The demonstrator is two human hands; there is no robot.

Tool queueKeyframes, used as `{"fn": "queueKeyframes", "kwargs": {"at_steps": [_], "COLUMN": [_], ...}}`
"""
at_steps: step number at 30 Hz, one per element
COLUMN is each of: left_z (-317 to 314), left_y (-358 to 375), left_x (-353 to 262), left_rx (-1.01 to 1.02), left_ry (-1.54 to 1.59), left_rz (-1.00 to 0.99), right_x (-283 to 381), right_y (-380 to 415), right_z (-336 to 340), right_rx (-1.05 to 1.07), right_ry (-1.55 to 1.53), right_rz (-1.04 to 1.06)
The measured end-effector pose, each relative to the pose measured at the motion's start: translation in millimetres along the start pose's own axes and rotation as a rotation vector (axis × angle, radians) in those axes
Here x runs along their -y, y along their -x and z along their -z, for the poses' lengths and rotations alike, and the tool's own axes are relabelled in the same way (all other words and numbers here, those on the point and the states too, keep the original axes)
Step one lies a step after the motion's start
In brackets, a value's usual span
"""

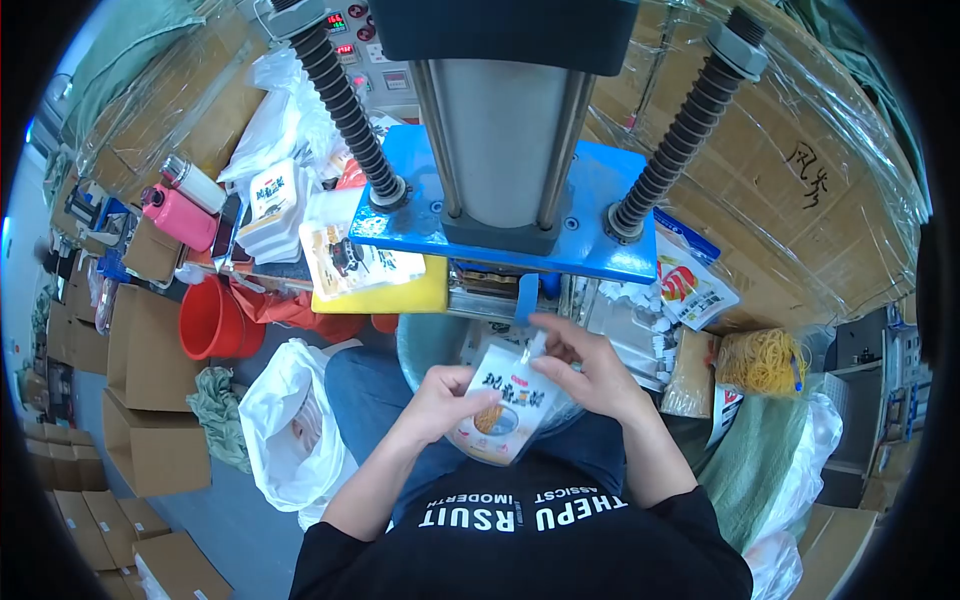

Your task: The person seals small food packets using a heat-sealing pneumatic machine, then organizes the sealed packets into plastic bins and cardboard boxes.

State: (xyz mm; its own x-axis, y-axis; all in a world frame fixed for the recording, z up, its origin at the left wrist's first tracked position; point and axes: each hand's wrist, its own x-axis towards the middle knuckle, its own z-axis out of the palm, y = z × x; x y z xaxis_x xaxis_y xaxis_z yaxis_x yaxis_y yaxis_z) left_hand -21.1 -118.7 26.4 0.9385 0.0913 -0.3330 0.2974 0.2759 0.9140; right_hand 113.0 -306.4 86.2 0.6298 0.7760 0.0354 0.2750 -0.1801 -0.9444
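Note:
A white printed pouch with dark lettering and a bowl picture is held over my lap, below the press. My left hand grips its left edge, thumb on the front. My right hand is at the pouch's upper right corner, fingers bent around a small whitish piece at the top edge; the piece is blurred. Just above my right hand, a blue tab hangs from the press with its blue plate. Behind the pouch is a pale green tub, mostly hidden.
Printed pouches lie on a yellow block at the left. Beyond are a red bucket, a pink bottle and a white bag. At right are yellow rubber bands, small white pieces and a large carton.

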Motion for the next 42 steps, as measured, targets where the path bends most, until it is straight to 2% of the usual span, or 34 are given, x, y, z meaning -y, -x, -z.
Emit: {"fn": "queueKeyframes", "kwargs": {"at_steps": [1, 4, 8, 9, 11, 13, 15, 16, 18, 20, 21, 23, 24, 25, 26, 28, 30, 31, 32, 33, 35, 36, 37, 38, 39, 41, 42], "left_z": [-1, 10, 19, 18, 16, 17, 29, 39, 55, 88, 100, 104, 107, 117, 125, 112, 109, 96, 83, 70, 42, 30, 20, 15, 12, 9, 11], "left_y": [-4, -39, -71, -72, -73, -73, -71, -63, -53, -46, -40, -26, -20, -23, -22, -34, -41, -41, -35, -28, -19, -14, -12, -9, -6, -2, 0], "left_x": [2, -2, -1, -1, 5, 8, 0, -24, -46, -56, -50, -15, -7, -6, -2, -19, -26, -33, -35, -32, -30, -33, -38, -40, -43, -46, -43], "left_rx": [-0.019, -0.205, -0.207, -0.203, -0.209, -0.236, -0.186, -0.201, -0.556, -0.918, -0.839, -0.597, -0.571, -0.569, -0.56, -0.655, -0.693, -0.75, -0.715, -0.673, -0.523, -0.429, -0.361, -0.359, -0.238, -0.057, -0.063], "left_ry": [0.081, 0.196, 0.392, 0.397, 0.389, 0.386, 0.127, -0.329, -0.722, -1.141, -1.198, -1.565, -1.52, -1.401, -1.278, -1.233, -1.029, -1.031, -0.995, -0.959, -0.968, -0.969, -0.988, -0.985, -0.908, -0.753, -0.755], "left_rz": [0.011, 0.099, 0.048, 0.041, 0.04, 0.033, 0.044, 0.1, -0.25, -0.75, -0.698, -0.678, -0.752, -0.743, -0.72, -0.77, -0.663, -0.735, -0.702, -0.669, -0.692, -0.668, -0.66, -0.66, -0.561, -0.415, -0.419], "right_x": [-4, -20, -33, -42, -72, -80, -81, -80, -78, -79, -73, -75, -83, -89, -92, -88, -73, -67, -60, -53, -40, -18, -9, -2, 3, 12, 14], "right_y": [3, 14, 27, 30, 38, 40, 33, 30, 27, 26, 26, 28, 28, 29, 33, 27, 25, 25, 27, 29, 25, 19, 12, 4, -1, -8, -11], "right_z": [1, 27, 58, 58, 53, 45, 37, 37, 41, 44, 46, 48, 49, 48, 45, 43, 39, 34, 30, 29, 19, 24, 25, 26, 25, 20, 19], "right_rx": [-0.041, -0.211, -0.477, -0.48, -0.457, -0.458, -0.444, -0.442, -0.499, -0.548, -0.573, -0.596, -0.605, -0.621, -0.624, -0.53, -0.477, -0.443, -0.413, -0.308, -0.242, -0.1, -0.1, 0.003, 0.105, 0.152, 0.204], "right_ry": [-0.085, 0.075, 0.547, 0.55, 0.984, 0.864, 0.787, 0.778, 0.655, 0.664, 0.552, 0.436, 0.393, 0.35, 0.347, 0.179, 0.127, -0.108, -0.345, -0.28, 0.023, 0.054, 0.059, 0.15, 0.239, 0.247, 0.255], "right_rz": [-0.132, -0.158, -0.133, -0.136, -0.092, -0.127, -0.17, -0.162, -0.159, -0.161, -0.233, -0.302, -0.188, -0.078, -0.093, -0.033, -0.086, -0.152, -0.221, -0.237, -0.038, -0.13, -0.137, 0.007, 0.154, 0.161, 0.167]}}
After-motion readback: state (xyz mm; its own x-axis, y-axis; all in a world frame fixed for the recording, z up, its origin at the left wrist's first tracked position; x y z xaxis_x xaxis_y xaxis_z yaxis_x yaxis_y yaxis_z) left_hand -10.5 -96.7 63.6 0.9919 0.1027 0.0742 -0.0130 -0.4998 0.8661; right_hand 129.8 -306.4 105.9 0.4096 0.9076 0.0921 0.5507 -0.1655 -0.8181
